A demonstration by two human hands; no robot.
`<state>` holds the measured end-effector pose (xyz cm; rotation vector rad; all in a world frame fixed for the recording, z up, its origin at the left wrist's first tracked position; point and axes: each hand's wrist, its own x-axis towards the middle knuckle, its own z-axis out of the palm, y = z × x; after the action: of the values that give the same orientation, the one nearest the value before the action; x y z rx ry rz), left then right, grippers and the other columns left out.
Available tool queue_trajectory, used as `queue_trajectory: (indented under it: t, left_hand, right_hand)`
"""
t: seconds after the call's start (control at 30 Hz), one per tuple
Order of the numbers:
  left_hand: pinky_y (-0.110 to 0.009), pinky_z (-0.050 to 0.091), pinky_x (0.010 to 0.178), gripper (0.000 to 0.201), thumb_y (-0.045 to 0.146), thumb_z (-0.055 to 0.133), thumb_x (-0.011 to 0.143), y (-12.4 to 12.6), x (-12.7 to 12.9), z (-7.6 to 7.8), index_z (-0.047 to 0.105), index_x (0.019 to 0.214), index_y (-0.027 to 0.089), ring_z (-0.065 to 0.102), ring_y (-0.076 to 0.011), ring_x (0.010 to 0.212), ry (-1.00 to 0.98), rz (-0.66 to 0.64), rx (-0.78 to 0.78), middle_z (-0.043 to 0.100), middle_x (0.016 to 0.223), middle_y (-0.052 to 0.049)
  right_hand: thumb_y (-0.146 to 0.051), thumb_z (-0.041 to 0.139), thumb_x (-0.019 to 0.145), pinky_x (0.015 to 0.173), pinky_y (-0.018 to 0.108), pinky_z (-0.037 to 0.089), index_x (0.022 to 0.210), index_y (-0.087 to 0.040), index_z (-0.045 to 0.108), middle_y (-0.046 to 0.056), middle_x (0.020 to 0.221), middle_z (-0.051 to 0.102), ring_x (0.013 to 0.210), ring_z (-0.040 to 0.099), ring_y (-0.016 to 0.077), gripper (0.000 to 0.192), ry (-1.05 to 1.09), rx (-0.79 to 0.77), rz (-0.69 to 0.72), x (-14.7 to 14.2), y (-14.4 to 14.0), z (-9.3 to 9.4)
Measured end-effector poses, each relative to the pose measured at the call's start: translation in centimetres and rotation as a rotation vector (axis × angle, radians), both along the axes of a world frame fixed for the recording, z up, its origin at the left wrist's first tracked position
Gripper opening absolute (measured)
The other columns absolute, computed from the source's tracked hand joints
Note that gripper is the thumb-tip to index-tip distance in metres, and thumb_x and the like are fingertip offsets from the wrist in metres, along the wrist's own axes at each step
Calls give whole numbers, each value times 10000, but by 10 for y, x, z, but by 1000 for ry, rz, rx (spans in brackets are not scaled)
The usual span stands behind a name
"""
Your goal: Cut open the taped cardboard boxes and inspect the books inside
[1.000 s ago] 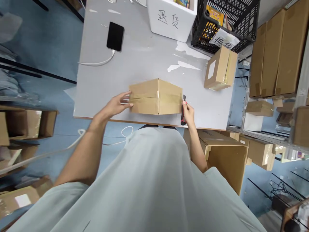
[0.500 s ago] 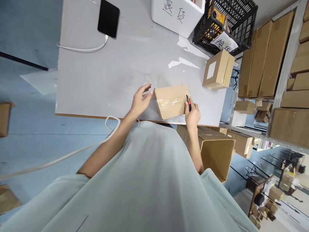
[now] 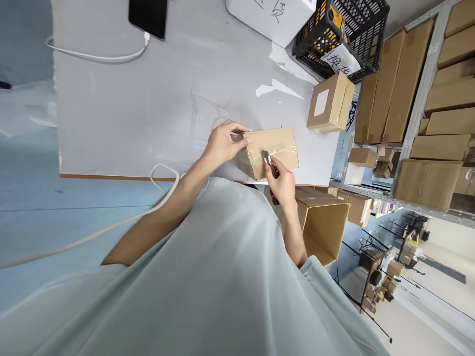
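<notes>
A taped cardboard box (image 3: 276,148) lies on the grey table (image 3: 148,113) near its front edge. My left hand (image 3: 223,142) grips the box's left end, fingers curled over the top edge. My right hand (image 3: 282,180) holds a red and black utility knife (image 3: 269,166), its tip resting on the taped face of the box near the lower left corner.
A second small cardboard box (image 3: 329,102) stands farther right. A white foam box (image 3: 276,17) and a black crate (image 3: 339,29) sit at the back. A phone (image 3: 147,17) with a white cable lies at the far left. An open carton (image 3: 321,222) stands below the table; shelves of cartons at right.
The box has been turned and shifted right. My left hand went from its end to gripping its top edge. The knife moved from the box's right side to its taped face.
</notes>
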<state>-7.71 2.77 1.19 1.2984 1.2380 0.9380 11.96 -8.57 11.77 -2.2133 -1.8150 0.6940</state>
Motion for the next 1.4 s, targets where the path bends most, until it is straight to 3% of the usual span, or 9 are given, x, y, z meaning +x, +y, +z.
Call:
queue_trajectory:
  t: [0.13, 0.37, 0.53, 0.73, 0.87, 1.03, 1.23, 1.4]
  left_hand:
    - [-448, 687, 1067, 277, 279, 842, 848, -1, -2, 0, 829, 1121, 231, 780, -261, 1125, -23, -12, -8, 809, 1254, -68]
    - [-453, 688, 1055, 286, 270, 833, 862, -3, 0, -4, 831, 1147, 249, 782, -265, 1129, -26, -2, 2, 807, 1251, -64]
    - [-445, 689, 1043, 283, 279, 834, 858, -4, 1, -7, 839, 1141, 280, 785, -264, 1123, -33, 11, 5, 813, 1242, -49]
    - [-451, 685, 1055, 226, 279, 821, 870, -8, 2, -3, 831, 1095, 288, 790, -271, 1132, -42, 10, 7, 809, 1245, -45]
    - [-452, 684, 1064, 202, 264, 808, 874, -12, 3, 1, 823, 1074, 285, 794, -276, 1151, -36, 42, -1, 802, 1240, -44]
    - [-455, 682, 1080, 201, 279, 799, 878, -16, 7, 1, 817, 1078, 276, 787, -274, 1157, -25, 47, -9, 804, 1276, -52]
    - [-498, 676, 1111, 258, 398, 817, 919, -18, 4, 1, 827, 1163, 315, 772, -302, 1185, 12, 49, 6, 819, 1265, -43]
    - [-534, 670, 1134, 295, 498, 816, 939, -19, -1, 5, 834, 1165, 310, 780, -302, 1221, 19, 51, -1, 816, 1311, -38]
  right_hand:
    - [-396, 564, 1210, 1125, 367, 634, 1622, -266, 720, 99, 1462, 844, 1336, 816, 271, 460, -1, -32, 119, -26, 4, 2]
    - [-377, 515, 1257, 963, 290, 592, 1710, -327, 646, 70, 1318, 861, 1194, 819, 253, 475, -241, -178, 200, -42, 8, 16]
    - [-362, 447, 1277, 935, 279, 565, 1763, -359, 577, 71, 1298, 837, 1153, 806, 237, 504, -394, -266, 253, -56, 9, 30]
    - [-158, 449, 1212, 953, 324, 609, 1845, -316, 432, 137, 1327, 808, 1151, 805, 256, 652, -589, -382, 315, -81, 18, 41]
    - [-115, 431, 1198, 984, 351, 643, 1821, -253, 446, 175, 1370, 800, 1179, 815, 261, 639, -623, -450, 377, -92, 23, 54]
    - [-59, 411, 1177, 969, 330, 671, 1751, -199, 515, 175, 1310, 823, 1193, 839, 245, 600, -640, -531, 384, -97, 19, 63]
    - [-63, 468, 1170, 902, 361, 673, 1526, -170, 705, 208, 1231, 837, 1112, 869, 290, 441, -568, -492, 347, -95, 5, 50]
    - [-173, 529, 1194, 864, 362, 656, 1680, -265, 626, 167, 1249, 843, 1064, 866, 293, 504, -448, -449, 290, -69, -29, 56]
